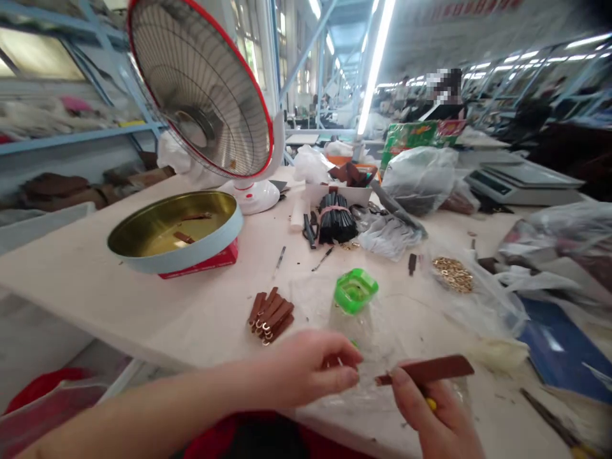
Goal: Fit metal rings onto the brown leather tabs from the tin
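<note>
My right hand (pixel 425 408) grips a brown leather strip (pixel 437 368) between thumb and fingers, its narrow end pointing left. A small yellow item (pixel 431 404) shows between those fingers. Just left of the strip, my left hand (pixel 329 366) is held with its fingers curved and apart, nothing visible between them. Beyond my left forearm lies a pile of brown strips (pixel 271 313) with metal rings at their near ends. A green plastic dish (pixel 356 291) stands past my hands. Gold-coloured metal rings (pixel 453 274) lie on a clear plastic bag to the right.
A round tin (pixel 220 233) rests on a red box (pixel 201 262) at the left, before a red-rimmed fan (pixel 201 89). Farther back are a black bundle (pixel 336 220), plastic bags (pixel 421 172) and a scale (pixel 526 182). A blue folder (pixel 564 347) lies right. Someone (pixel 437 102) is in the background.
</note>
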The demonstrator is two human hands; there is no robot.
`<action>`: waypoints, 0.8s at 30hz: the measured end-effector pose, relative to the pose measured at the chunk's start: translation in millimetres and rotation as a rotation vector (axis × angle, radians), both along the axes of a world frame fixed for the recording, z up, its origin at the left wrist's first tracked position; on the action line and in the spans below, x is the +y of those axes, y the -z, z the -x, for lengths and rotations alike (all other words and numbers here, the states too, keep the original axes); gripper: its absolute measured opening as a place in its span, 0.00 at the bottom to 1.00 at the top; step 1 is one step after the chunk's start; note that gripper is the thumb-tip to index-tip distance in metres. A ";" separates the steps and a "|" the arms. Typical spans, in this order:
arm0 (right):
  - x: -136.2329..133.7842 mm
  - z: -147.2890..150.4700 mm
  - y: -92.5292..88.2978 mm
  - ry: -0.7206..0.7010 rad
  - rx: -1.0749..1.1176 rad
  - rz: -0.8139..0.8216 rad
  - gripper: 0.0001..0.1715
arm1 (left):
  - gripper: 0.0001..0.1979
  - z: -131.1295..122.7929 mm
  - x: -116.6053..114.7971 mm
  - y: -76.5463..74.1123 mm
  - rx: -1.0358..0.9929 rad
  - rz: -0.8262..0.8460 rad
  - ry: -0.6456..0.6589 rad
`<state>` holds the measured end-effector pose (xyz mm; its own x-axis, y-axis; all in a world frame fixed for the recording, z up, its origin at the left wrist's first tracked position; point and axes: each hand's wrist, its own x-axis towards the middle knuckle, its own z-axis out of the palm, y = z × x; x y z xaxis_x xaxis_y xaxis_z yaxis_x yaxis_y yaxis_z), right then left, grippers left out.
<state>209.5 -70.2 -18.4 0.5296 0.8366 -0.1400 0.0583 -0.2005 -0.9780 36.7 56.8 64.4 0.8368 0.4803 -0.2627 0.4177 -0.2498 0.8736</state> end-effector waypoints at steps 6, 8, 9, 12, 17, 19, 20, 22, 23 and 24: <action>-7.3 54.4 -7.4 -0.059 0.259 -0.091 0.25 | 0.11 12.1 -68.3 42.1 -0.266 0.550 -0.404; -13.7 60.9 -4.8 -0.059 0.338 -0.095 0.26 | 0.11 12.7 -75.2 46.4 -0.291 0.541 -0.449; -16.2 62.3 -3.0 -0.065 0.377 -0.090 0.26 | 0.12 13.5 -77.9 46.5 -0.295 0.524 -0.456; -19.6 63.8 0.7 -0.104 0.468 -0.092 0.26 | 0.11 16.6 -82.9 43.6 -0.311 0.497 -0.464; -16.3 70.3 -4.2 -0.047 0.487 -0.102 0.26 | 0.07 18.0 -84.2 47.0 -0.298 0.374 -0.477; -13.6 72.6 -4.4 -0.020 0.445 -0.090 0.27 | 0.07 17.0 -85.0 50.3 -0.282 0.243 -0.504; -12.3 73.3 -3.0 -0.020 0.416 -0.078 0.27 | 0.07 16.4 -85.4 51.7 -0.275 0.185 -0.519; -9.7 73.9 2.6 -0.034 0.366 -0.052 0.27 | 0.08 15.2 -86.3 54.2 -0.270 0.113 -0.542; -8.8 74.1 5.8 -0.039 0.347 -0.047 0.27 | 0.09 14.7 -86.5 55.4 -0.269 0.094 -0.549; -8.2 74.5 8.6 -0.037 0.328 -0.051 0.27 | 0.09 14.3 -86.4 56.7 -0.268 0.080 -0.553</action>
